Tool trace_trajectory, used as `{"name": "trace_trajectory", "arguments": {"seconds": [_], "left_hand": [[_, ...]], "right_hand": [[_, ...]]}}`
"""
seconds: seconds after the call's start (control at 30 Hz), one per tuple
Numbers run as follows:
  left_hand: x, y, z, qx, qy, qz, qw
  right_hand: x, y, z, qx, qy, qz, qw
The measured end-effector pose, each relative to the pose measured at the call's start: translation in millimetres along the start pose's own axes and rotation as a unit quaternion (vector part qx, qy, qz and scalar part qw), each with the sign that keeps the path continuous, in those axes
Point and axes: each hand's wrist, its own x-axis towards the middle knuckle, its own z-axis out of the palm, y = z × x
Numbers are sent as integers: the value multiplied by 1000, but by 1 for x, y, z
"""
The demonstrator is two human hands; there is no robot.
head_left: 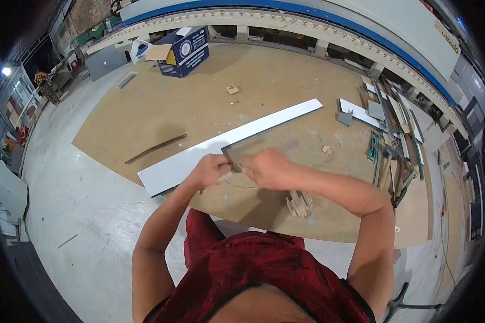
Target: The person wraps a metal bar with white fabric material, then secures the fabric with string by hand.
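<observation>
in the head view, the left hand [211, 170] is closed narrow, its fingertips seeming to pinch a small pale piece [235, 168]. the right hand [270, 168] is curled in just beside it, too blurred to tell whether it grips anything. the piece sits between the two hands, above the tan board [242, 70].

the long white panel [275, 119] lies flat on that board, just beyond the hands. as for progress, the panel looks laid out, while the work at the fingertips seems unfinished — how much is left cannot be told. pale splintered scraps [299, 204] lie nearer the body.

the panel's long axis slants from near left to far right, its far end pointing towards the piled strips [401, 121] — the small piece's own direction is lost in blur.
</observation>
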Motion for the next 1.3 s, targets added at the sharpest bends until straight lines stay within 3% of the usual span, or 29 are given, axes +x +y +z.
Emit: {"name": "trace_trajectory", "arguments": {"seconds": [0.03,0.1,0.2,0.3,0.4,0.5,0.6,0.63,0.67,0.77,0.87,0.97,1.07,1.17,1.3], "left_hand": [[0,0,-5,-116,14,-45,992],[1,-16,-11,-222,64,-69,971],[-8,-14,-18,-381,68,-99,917],[-16,-13,-11,-510,32,-12,860],[-24,-1,-8,-513,-13,-19,858],[-29,1,-8,-549,-140,13,824],[-31,8,-12,-404,-208,-21,891],[-30,10,-13,-339,-243,-24,909],[-24,12,-13,-230,-294,32,927],[-21,30,-10,-73,-349,-6,934],[-20,59,-8,52,-299,-47,952],[-5,29,6,270,-147,143,941],[2,36,10,150,7,0,989],[20,11,8,-47,125,-32,991],[19,-3,1,-363,103,-123,918]], "right_hand": [[-5,0,8,7,19,-11,1000],[-13,11,29,22,57,-32,998],[-23,21,41,155,110,-43,981],[-18,45,53,407,-8,38,913],[-17,67,51,567,-84,149,806],[-11,84,50,540,-88,151,823],[-4,88,45,468,-66,18,881],[-3,85,42,437,-70,5,897],[-2,81,37,405,-74,-7,911],[0,59,15,280,-103,3,954],[10,43,0,110,-98,11,989],[23,27,1,-11,-42,15,999],[29,7,5,-47,6,21,999],[22,-2,22,-42,59,25,997],[10,13,63,-8,113,25,993]]}}
